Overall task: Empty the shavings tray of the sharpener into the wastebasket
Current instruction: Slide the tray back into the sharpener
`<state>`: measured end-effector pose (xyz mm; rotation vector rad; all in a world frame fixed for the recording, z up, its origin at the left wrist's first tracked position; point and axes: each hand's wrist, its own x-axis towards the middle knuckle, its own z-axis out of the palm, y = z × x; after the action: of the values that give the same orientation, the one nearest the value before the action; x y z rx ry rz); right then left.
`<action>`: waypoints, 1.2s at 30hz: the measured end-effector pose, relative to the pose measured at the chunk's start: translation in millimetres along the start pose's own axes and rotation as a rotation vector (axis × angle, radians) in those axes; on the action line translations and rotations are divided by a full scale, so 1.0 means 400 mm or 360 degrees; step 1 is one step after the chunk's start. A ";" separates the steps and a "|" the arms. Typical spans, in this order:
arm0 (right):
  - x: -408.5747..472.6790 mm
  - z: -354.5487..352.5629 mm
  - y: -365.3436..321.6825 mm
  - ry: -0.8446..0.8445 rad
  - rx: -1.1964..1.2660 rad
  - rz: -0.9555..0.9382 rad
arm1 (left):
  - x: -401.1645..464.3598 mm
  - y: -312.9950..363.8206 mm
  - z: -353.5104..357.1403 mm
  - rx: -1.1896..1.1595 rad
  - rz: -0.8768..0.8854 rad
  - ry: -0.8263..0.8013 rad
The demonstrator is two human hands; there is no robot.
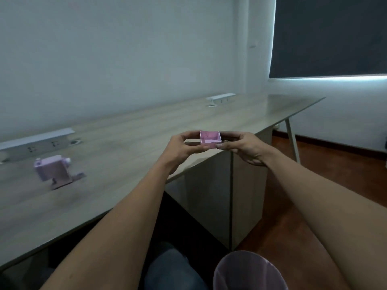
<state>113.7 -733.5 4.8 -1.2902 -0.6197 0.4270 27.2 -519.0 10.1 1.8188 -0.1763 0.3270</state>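
Pink plastic, the shavings tray [210, 139] is held in the air over the near edge of the bench [129, 130], mouth turned toward the camera. The left hand [181, 147] pinches its left side with a fingertip grip; the right hand [244, 147] pinches the right side, thumb on the front rim. The sharpener [54, 171] stands on the bench well to the left (blurred), near a white socket strip [35, 143]. The wastebasket [249, 271] sits low at the bottom edge, beside the person's knee, with nothing between it and the tray.
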 end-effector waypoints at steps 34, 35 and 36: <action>0.464 0.897 0.112 -0.0843 -0.0102 -0.0115 | -0.457 0.087 -0.868 0.0482 -0.0213 0.1003; 0.470 0.900 0.126 -0.0827 -0.0152 -0.0134 | -0.475 0.082 -0.880 0.0469 -0.0222 0.1031; 0.472 0.903 0.140 -0.0817 -0.0206 -0.0146 | -0.493 0.076 -0.893 0.0463 -0.0236 0.1049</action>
<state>29.2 -332.5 40.6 -1.2730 -1.1483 0.6582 -215.0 -193.6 62.7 1.8944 0.4852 0.8565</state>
